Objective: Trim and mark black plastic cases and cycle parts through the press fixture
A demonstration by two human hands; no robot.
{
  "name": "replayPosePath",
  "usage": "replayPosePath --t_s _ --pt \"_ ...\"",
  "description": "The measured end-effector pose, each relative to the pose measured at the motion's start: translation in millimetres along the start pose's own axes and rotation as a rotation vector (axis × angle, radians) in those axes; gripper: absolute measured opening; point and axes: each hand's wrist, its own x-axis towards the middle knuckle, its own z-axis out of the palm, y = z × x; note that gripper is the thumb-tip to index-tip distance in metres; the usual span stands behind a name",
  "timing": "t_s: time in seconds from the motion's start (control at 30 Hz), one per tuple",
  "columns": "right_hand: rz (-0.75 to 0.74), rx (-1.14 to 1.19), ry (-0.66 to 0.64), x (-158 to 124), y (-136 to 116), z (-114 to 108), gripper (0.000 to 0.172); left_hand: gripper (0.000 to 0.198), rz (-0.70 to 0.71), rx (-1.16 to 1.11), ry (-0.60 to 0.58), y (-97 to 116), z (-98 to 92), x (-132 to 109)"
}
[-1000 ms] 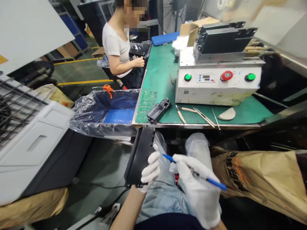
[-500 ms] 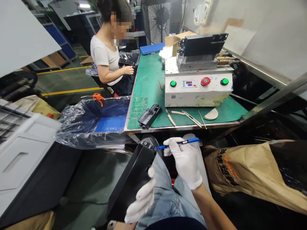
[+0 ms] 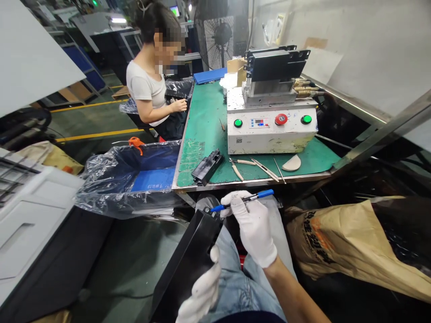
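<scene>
Head view looked down past the near edge of the green-matted workbench [image 3: 202,121], a steel-rimmed table with a scuffed rubbery top; just below that edge, over the person's faded jeans [image 3: 235,280], lay the work. The left hand [image 3: 202,294], in a white knit glove, was closed on the lower side of a black panel [image 3: 186,264], thumb up on its face; the panel was a flat, matte, rectangular sheet with a folded rim, tilted so that its top corner rose towards the bench's underside. The right hand [image 3: 254,231], gloved alike, pinched a slim blue pen [image 3: 243,200] in a writing grip; its tip was at that top corner, touching or just off it, I could not tell which. I judged the step to be marking or probing at that corner; a further move there would call for the panel braced firm against the lap and a light, exact tip. On the bench sat a boxy white control unit [image 3: 269,134]; before it lay a small black moulded part [image 3: 207,167] and thin steel hand tools [image 3: 261,165]; left of the bench stood a blue bin [image 3: 134,177] lined with crinkled clear plastic; at the bench's far left side a co-worker [image 3: 148,89] sat; below its right end slumped a creased brown paper sack [image 3: 336,237].
</scene>
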Motion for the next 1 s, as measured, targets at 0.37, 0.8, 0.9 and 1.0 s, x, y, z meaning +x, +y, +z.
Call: replayPosePath --t_s 0.37,0.8,0.9,1.0 --pt "-0.005 -0.048 0.128 -4 11 -19 0.032 0.068 0.161 0.280 0.170 -6 55.7 -33" --pt "-0.101 -0.266 0.169 -15 15 -39 0.029 0.069 0.612 1.158 0.644 16 89.5 -40" --pt "-0.079 -0.245 0.214 -18 16 -46 0.032 0.071 0.717 1.303 0.778 50 105.0 -47" --pt "-0.051 -0.267 0.240 -22 18 -55 0.037 0.072 0.912 1.530 0.866 120 126.5 -47"
